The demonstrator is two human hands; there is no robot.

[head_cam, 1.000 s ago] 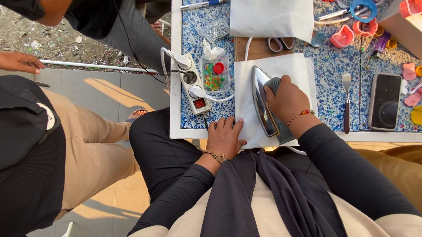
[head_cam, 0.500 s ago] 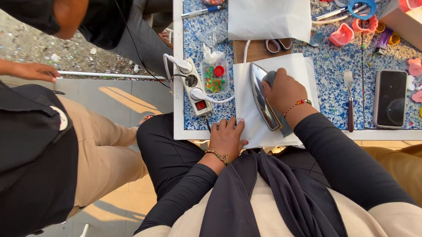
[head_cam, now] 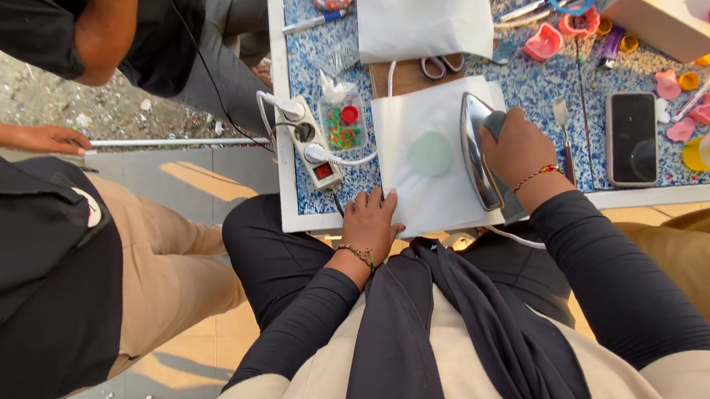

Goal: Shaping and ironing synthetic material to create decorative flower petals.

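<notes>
My right hand (head_cam: 518, 147) grips the handle of a clothes iron (head_cam: 477, 149) tipped up on its side, its metal soleplate facing left. The iron rests at the right edge of a white paper sheet (head_cam: 419, 179) with a pale green disc (head_cam: 430, 154) showing through its middle. My left hand (head_cam: 370, 222) lies flat on the sheet's near left corner, fingers spread, holding it down at the table's front edge.
A white power strip (head_cam: 310, 140) with plugs lies left of the sheet beside a bag of coloured bits (head_cam: 342, 122). A black phone (head_cam: 631, 137), scissors (head_cam: 439, 64), a white bag (head_cam: 424, 10) and plastic moulds crowd the speckled table (head_cam: 529, 90). Other people stand at left.
The iron has moved right and off the middle of the sheet, uncovering the green disc. My left hand stays pressed on the sheet's corner.
</notes>
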